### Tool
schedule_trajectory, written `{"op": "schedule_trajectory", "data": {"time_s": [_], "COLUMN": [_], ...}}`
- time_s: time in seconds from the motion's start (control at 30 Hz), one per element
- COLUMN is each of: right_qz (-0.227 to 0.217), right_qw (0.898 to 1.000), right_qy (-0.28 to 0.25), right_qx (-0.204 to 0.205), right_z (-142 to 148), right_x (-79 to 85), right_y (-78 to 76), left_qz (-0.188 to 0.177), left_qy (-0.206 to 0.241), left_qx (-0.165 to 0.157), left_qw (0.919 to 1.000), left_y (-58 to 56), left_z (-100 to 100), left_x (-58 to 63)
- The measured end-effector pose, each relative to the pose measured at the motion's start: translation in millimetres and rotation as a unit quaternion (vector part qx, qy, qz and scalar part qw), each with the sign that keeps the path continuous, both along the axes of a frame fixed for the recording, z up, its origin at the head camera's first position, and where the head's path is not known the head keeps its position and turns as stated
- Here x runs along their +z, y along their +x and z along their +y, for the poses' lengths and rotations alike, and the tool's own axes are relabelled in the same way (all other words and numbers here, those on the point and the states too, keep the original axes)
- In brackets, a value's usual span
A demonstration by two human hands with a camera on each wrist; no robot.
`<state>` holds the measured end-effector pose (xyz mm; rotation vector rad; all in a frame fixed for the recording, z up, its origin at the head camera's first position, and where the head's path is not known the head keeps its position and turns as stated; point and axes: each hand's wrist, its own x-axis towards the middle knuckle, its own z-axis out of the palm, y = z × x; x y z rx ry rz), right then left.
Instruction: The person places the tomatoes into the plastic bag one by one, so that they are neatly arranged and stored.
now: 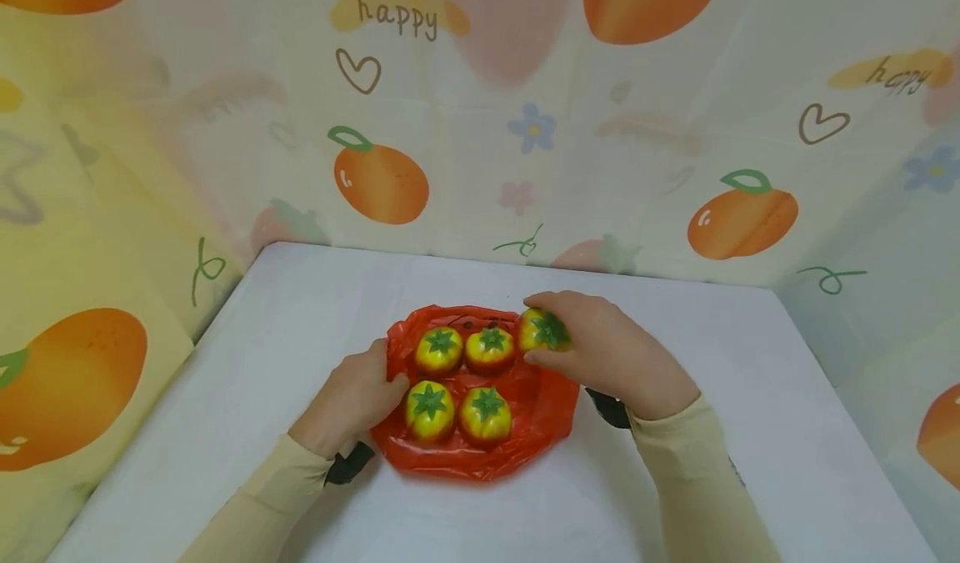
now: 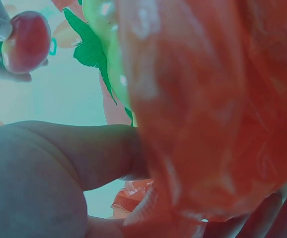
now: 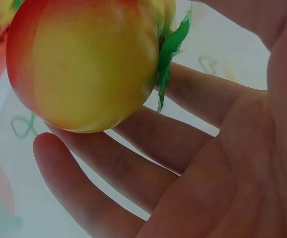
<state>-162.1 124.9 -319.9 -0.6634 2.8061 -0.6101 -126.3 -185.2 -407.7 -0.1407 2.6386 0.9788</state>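
A red plastic bag (image 1: 540,413) lies spread on the white table, with several tomato-like toy fruits (image 1: 430,413) in its middle, yellow and red with green star-shaped leaf tops. My left hand (image 1: 352,400) grips the bag's left edge, the thumb on the upper side near the fruits. In the left wrist view the red plastic (image 2: 208,109) covers most of the fingers. Over the bag's back right edge, my right hand (image 1: 600,346) holds another tomato-like toy fruit (image 3: 89,64) between thumb and fingers. Its little finger (image 3: 59,168) stands off the fruit.
The white tabletop (image 1: 315,296) surrounds the bag, its back edge meeting a cloth (image 1: 465,179) printed with fruits, hearts and words. Similar cloth (image 1: 82,238) stands along the left side. A dark strap (image 1: 609,409) shows under the right wrist.
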Motion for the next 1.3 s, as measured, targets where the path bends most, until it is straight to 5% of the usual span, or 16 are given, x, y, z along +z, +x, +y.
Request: {"op": "schedule_trajectory", "data": {"time_s": [0.3, 0.87, 1.3], "right_qz": [-0.023, -0.053, -0.068], "right_qw": [0.999, 0.998, 0.996], "right_qy": [0.019, 0.041, 0.053], "right_qx": [0.035, 0.012, -0.001], "right_z": [-25.0, -24.0, -22.9], "right_x": [-26.3, -58.6, -68.0], "right_y": [3.4, 1.9, 0.7], "left_qz": [-0.009, 0.0, 0.003], "left_qy": [0.005, -0.009, -0.006], "left_qx": [0.007, -0.004, -0.001], "left_qw": [0.9999, 1.0, 1.0], "left_y": [-0.8, -1.6, 0.1], "left_z": [0.4, 2.2, 3.6], "left_x": [-0.6, 0.9, 2.5]}}
